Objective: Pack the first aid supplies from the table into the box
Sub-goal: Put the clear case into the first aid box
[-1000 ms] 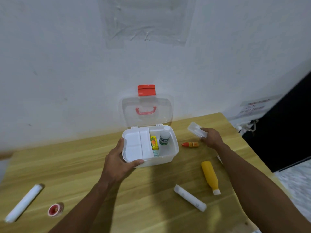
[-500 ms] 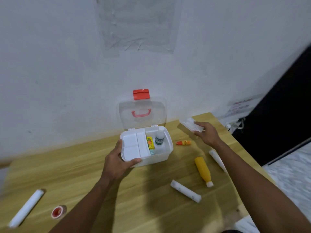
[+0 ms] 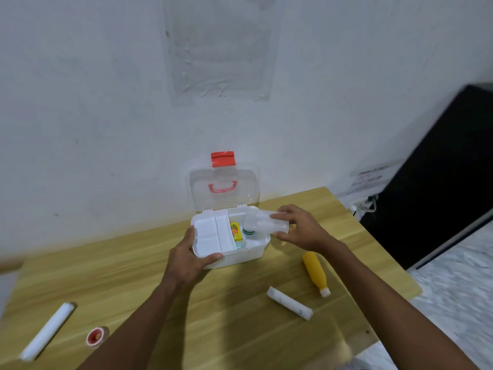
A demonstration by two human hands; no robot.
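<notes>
A white first aid box (image 3: 234,259) stands open on the wooden table (image 3: 133,276), its clear lid (image 3: 224,186) with red latch leaning back against the wall. Inside lie a white divider tray, a small yellow carton (image 3: 236,231) and a white bottle with a green band (image 3: 249,232). My left hand (image 3: 190,256) grips the box's front left corner. My right hand (image 3: 300,228) holds a clear plastic packet (image 3: 262,222) over the box's right compartment. The small orange tube is mostly hidden behind my right hand.
On the table lie a yellow bottle (image 3: 314,272), a white bandage roll (image 3: 289,307), a long white roll (image 3: 48,331) and a red tape roll (image 3: 96,336) at the left. A black panel (image 3: 440,169) stands at the right, past the table edge.
My right hand has carried the clear packet from the table's back right corner leftward to above the box. My left hand has stayed on the box corner.
</notes>
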